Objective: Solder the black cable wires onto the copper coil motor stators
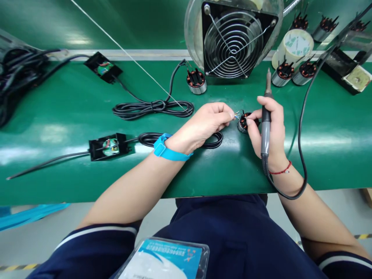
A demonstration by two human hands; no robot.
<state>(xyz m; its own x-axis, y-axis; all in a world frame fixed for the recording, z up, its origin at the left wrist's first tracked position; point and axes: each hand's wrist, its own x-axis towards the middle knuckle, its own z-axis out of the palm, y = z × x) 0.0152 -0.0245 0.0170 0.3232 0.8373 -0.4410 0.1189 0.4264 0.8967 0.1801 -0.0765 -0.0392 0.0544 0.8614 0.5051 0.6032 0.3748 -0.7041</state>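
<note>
My left hand (213, 118), with a blue strap at the wrist, pinches the thin coloured wires (237, 115) at a cable's end. Just right of them a small motor stator (243, 124) with copper windings stands on the green mat. My right hand (271, 124) has a soldering iron (266, 120) lying in it, tip pointing up and away from the stator. Its thumb and forefinger reach to the stator's top; whether they pinch a wire there is too small to tell. A coiled black cable (213, 141) passes under my left wrist to an open black box (109, 147) with a green circuit board.
Behind my hands stands a fan (232, 50) with a wire guard. Another stator (197, 81) is joined to a coiled cable (152, 109) and a second box (103, 68). Several stators (282, 73) and a solder reel (293, 46) sit back right. The iron's cord (302, 135) loops beside my right arm.
</note>
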